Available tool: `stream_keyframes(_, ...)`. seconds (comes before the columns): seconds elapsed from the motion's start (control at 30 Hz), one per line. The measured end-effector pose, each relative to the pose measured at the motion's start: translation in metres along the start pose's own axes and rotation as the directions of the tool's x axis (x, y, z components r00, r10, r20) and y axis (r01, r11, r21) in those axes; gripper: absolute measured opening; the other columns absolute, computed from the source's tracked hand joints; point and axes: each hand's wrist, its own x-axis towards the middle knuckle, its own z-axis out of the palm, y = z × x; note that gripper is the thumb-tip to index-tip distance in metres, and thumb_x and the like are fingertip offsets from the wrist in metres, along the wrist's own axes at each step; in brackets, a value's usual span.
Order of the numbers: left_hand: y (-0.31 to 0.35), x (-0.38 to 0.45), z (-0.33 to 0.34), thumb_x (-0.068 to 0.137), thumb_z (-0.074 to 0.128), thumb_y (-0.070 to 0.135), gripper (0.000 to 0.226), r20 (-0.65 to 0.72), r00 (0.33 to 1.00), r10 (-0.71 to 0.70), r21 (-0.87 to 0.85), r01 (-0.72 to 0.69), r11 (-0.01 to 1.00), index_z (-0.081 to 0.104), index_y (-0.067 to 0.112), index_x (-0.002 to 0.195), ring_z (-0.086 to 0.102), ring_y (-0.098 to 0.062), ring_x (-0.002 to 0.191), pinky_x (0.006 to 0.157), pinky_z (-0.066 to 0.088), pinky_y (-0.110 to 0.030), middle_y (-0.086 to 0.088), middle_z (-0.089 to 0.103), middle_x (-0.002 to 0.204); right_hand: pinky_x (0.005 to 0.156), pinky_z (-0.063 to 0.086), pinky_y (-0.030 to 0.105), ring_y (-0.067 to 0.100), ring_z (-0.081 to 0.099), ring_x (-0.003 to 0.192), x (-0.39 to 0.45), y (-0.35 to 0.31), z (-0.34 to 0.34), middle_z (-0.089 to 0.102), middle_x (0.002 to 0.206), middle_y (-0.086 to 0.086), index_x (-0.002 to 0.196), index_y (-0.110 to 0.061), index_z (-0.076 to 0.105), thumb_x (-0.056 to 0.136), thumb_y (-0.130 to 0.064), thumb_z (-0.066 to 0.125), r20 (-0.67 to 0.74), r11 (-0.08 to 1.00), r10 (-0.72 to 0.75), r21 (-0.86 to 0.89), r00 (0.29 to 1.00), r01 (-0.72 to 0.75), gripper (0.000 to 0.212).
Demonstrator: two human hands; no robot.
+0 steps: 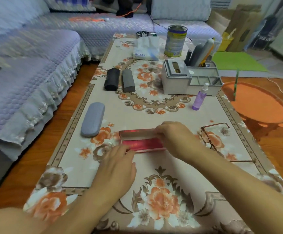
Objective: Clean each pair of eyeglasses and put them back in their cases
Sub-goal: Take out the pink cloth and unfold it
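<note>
**Inspector:** Nearest item?

**Assistant:** The left hand (pixel 118 163), fingers nearly straight, touches the near left corner of the red case (pixel 141 140). The right hand (pixel 172 138) curls over its right end, gripping the lid. The case stands open, long axis left to right; I see no glasses inside.

**Inspector:** The eyeglasses?

**Assistant:** The eyeglasses (pixel 211 135) lie unfolded just right of the case, nearest the right hand.

**Inspector:** Farther out?

**Assistant:** A grey case (pixel 92 121) at left, a spray bottle (pixel 199 98) at right, then a black case (pixel 112 79) and a dark grey case (pixel 128 80), all closed.
</note>
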Motion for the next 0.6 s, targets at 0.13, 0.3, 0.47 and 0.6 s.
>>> stream_keyframes(0.13, -0.012, 0.007, -0.021, 0.092, 0.063, 0.019, 0.029, -0.057, 0.998, -0.021, -0.108, 0.015, 0.994, 0.071, 0.019, 0.120, 0.059, -0.023, 0.115, 0.094, 0.052, -0.041, 0.002, 0.063, 0.123, 0.063, 0.048, 0.033, 0.029, 0.063, 0.081, 0.020, -0.021, 0.027, 0.062, 0.086, 0.000, 0.093, -0.020, 0.071, 0.092, -0.019, 0.059, 0.143, 0.979, -0.060, -0.187, 0.988, 0.086, 0.012)
stream_keyframes(0.3, -0.097, 0.063, -0.076, 0.095, 0.063, 0.010, 0.053, -0.027, 0.959, -0.283, -0.056, 0.281, 0.958, 0.052, 0.030, 0.142, 0.048, -0.029, 0.128, 0.098, 0.049, -0.042, -0.004, 0.044, 0.150, 0.056, 0.037, 0.028, 0.025, 0.066, 0.071, 0.022, -0.028, 0.037, 0.068, 0.083, 0.000, 0.087, -0.020, 0.072, 0.088, -0.017, 0.067, 0.205, 0.926, -0.201, -0.280, 0.958, 0.255, 0.006)
stream_keyframes(0.47, -0.164, 0.069, -0.070, 0.089, 0.056, -0.009, 0.095, 0.361, 0.924, -0.127, 0.078, 0.106, 0.991, 0.024, 0.056, 0.152, 0.040, -0.036, 0.138, 0.108, 0.046, -0.045, 0.009, 0.001, 0.165, 0.049, 0.027, 0.027, 0.026, 0.055, 0.051, 0.016, -0.038, 0.034, 0.059, 0.063, 0.001, 0.072, -0.015, 0.067, 0.072, -0.006, 0.076, 0.180, 0.912, -0.210, -0.319, 0.961, 0.259, 0.012)
stream_keyframes(0.6, -0.151, 0.081, -0.053, 0.097, 0.062, 0.021, 0.069, 0.239, 0.953, -0.187, 0.003, 0.191, 0.982, 0.030, 0.045, 0.153, 0.048, -0.030, 0.125, 0.108, 0.045, -0.043, 0.002, 0.024, 0.144, 0.047, 0.026, 0.029, 0.027, 0.044, 0.050, 0.013, -0.031, 0.033, 0.052, 0.062, 0.001, 0.076, -0.015, 0.057, 0.073, -0.004, 0.072, 0.059, 0.932, -0.111, -0.340, 0.992, 0.125, 0.020)
